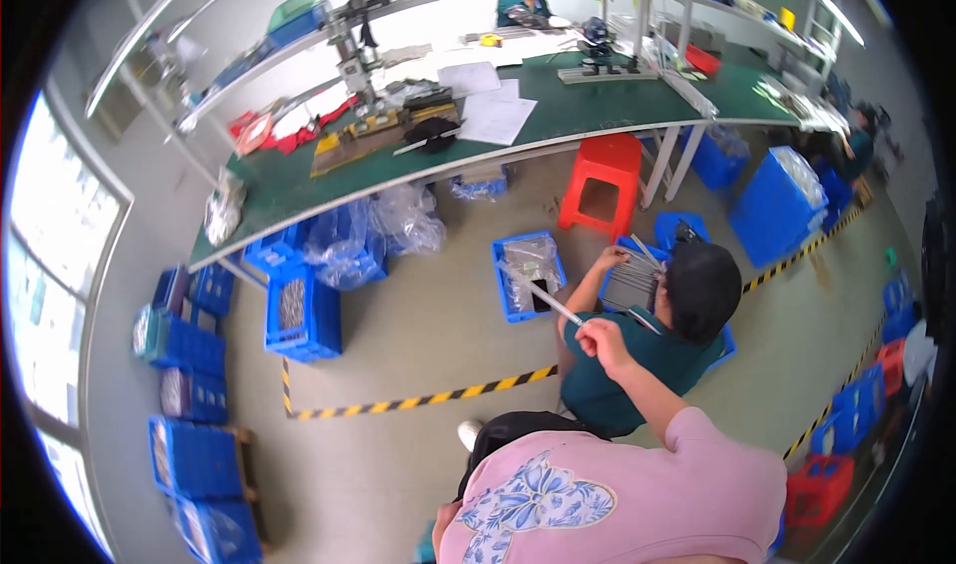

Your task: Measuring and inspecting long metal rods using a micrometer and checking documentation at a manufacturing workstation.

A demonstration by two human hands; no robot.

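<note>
My right hand (602, 345) is closed round one end of a long, thin, pale metal strip (548, 298). My bare right arm reaches forward, and the strip slants up and away to the left, passing in front of a blue crate (498, 290) on the floor. Clear plastic bags (533, 257) and a dark flat object (540, 295) lie in that crate. Of my left arm only a patch of skin shows beside my pink shirt at the lower edge; the hand itself is out of sight.
A seated co-worker (637, 365) in dark green and a black cap is close by my right arm, one hand at a crate of thin metal rods (629, 283). Ahead stand a red stool (602, 181) and a green workbench (558, 96). Blue crates (189, 345) line the left wall.
</note>
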